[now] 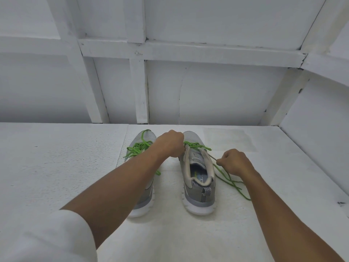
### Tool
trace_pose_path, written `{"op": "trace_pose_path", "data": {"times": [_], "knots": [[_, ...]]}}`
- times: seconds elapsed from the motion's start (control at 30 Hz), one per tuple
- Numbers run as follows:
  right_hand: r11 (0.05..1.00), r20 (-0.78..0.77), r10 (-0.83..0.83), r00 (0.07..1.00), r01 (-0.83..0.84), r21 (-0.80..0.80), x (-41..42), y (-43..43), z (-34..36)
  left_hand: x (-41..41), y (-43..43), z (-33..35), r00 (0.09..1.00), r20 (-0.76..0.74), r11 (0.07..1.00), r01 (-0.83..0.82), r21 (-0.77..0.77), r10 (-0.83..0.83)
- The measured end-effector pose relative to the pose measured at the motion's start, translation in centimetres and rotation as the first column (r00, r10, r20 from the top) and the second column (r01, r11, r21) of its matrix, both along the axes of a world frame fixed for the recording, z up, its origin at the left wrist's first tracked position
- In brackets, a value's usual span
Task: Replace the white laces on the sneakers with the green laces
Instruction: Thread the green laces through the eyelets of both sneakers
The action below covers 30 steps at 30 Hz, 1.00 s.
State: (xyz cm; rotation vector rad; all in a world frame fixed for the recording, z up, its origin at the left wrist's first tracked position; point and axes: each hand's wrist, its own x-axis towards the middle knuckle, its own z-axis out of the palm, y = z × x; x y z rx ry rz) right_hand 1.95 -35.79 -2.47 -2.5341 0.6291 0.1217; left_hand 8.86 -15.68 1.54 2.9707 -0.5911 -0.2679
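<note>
The green lace [224, 176] threads the right sneaker [198, 193], which stands on the tabletop [56, 157]. Your right grip [234, 162] pinches its thin, corded tail beside the padded collar. Your left grip [171, 144] curls closed at the eyelets, its hold hidden. Draw evenly, bracing the soft mesh upper.

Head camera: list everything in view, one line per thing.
sneakers: two, grey with white soles, side by side mid-table, toes pointing away
green laces: two, bright green, one threaded in each sneaker, ends loose on the table
table: one, white, foreground
wall: one, white, panelled, behind the table
sleeve: one, white, lower left
left hand: one, fingers curled at the right-side sneaker's lacing
right hand: one, pinches that sneaker's lace
</note>
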Motion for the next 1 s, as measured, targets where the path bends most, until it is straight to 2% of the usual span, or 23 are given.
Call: {"op": "trace_pose_path", "data": {"times": [0.1, 0.2, 0.3, 0.4, 0.7, 0.9, 1.0], "knots": [[0.997, -0.084, 0.057, 0.995, -0.061, -0.049, 0.5, 0.0, 0.2, 0.1, 0.0, 0.2, 1.000, -0.001, 1.000, 0.001, -0.003, -0.001], [0.997, 0.013, 0.062, 0.998, -0.061, -0.052, 0.4, 0.4, 0.8, 0.4, 0.3, 0.4, 1.000, 0.013, 1.000, -0.004, -0.016, 0.004], [0.995, 0.200, 0.037, 0.979, -0.055, 0.084, -0.1, 1.4, 1.9, 0.8, 0.7, 1.1, 0.999, 0.041, 0.999, -0.008, -0.036, 0.009], [0.964, 0.183, 0.091, 0.979, -0.133, 0.232, -0.8, 3.0, 3.1, 1.4, 1.4, 2.5, 0.998, 0.064, 0.998, -0.016, -0.066, 0.021], [0.957, 0.194, 0.097, 0.976, -0.145, 0.253, -1.2, 3.8, 3.0, 2.1, 2.1, 7.4, 0.989, 0.130, 0.969, -0.034, -0.246, 0.067], [0.957, 0.201, 0.082, 0.976, -0.133, 0.256, -1.2, 3.8, 2.6, 1.8, 1.2, 8.6, 0.998, 0.039, 0.944, -0.029, -0.330, 0.045], [0.956, 0.205, 0.078, 0.976, -0.132, 0.264, -1.1, 3.8, 2.5, 1.4, 0.7, 9.5, 0.999, -0.035, 0.863, -0.042, -0.503, 0.028]]}}
